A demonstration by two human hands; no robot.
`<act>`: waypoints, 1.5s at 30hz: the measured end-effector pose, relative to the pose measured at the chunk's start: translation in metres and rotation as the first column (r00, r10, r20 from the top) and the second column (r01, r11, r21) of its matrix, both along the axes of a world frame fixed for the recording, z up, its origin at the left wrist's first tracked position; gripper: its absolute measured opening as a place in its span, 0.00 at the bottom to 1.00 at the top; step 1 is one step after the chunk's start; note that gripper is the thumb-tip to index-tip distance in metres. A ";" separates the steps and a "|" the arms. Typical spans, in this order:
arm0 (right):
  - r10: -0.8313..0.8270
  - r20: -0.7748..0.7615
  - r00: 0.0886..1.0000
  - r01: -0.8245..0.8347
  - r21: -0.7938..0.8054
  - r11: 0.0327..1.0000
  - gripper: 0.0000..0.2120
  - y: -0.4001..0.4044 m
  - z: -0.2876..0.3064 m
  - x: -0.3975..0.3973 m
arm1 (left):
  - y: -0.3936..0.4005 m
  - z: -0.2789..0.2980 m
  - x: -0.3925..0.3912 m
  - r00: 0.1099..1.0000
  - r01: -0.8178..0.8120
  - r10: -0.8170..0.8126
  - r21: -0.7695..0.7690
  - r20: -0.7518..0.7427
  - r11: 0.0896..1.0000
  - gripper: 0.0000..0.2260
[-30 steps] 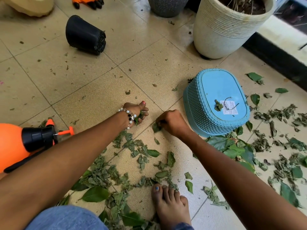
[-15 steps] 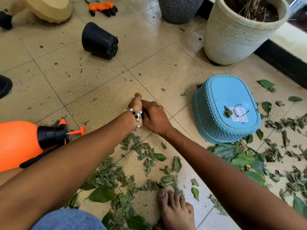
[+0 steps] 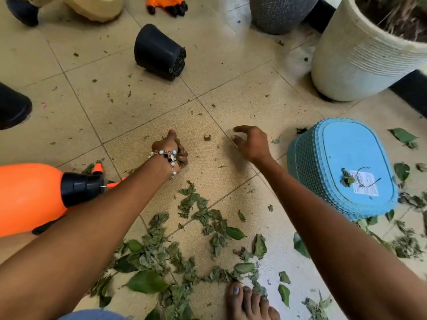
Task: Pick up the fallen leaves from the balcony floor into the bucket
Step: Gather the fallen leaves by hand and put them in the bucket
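Leaves in my left fist, bucket upside down.

My left hand [image 3: 170,150] gripped a small wad of crumpled green leaves [image 3: 182,158] low over the floor [image 3: 143,105]; my right hand [image 3: 250,143] hovered loose-fingered and empty beside the bucket [image 3: 323,172]. That blue bucket sat inverted, one scrap on its base. More leaves [image 3: 201,218], some curled and dull, some flat and glossy, littered the tiles by my foot [image 3: 248,303].

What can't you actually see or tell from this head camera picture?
- How many leaves the left hand grips: its curled fingers hide them.
- The blue basket lies bottom up, so its inside is hidden.
- The label print: too small.
- The white planter and orange sprayer: cut off by edges.
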State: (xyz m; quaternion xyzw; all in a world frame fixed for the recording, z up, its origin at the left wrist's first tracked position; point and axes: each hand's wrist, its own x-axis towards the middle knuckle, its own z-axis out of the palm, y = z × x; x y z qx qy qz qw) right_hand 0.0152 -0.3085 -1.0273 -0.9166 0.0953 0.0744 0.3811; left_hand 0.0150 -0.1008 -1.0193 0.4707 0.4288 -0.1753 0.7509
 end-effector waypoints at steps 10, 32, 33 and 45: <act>0.497 -0.058 0.866 -0.471 -0.434 0.768 0.26 0.061 -0.028 0.001 | 0.022 -0.012 -0.001 0.995 0.054 -0.046 0.098 -0.084 0.994 0.21; -0.047 0.162 0.986 -0.003 0.294 0.956 0.09 0.058 0.029 -0.050 | -0.030 0.012 -0.023 0.926 0.375 -0.372 -0.050 0.063 0.926 0.13; 0.017 0.219 0.976 -0.060 0.192 0.980 0.10 0.058 0.030 -0.054 | -0.030 0.014 -0.022 0.934 0.353 -0.348 -0.063 0.082 0.933 0.12; 0.611 0.131 0.781 -0.608 -0.069 0.791 0.26 0.079 0.003 -0.102 | 0.016 0.024 -0.016 0.993 0.105 -0.102 -0.058 0.057 0.993 0.18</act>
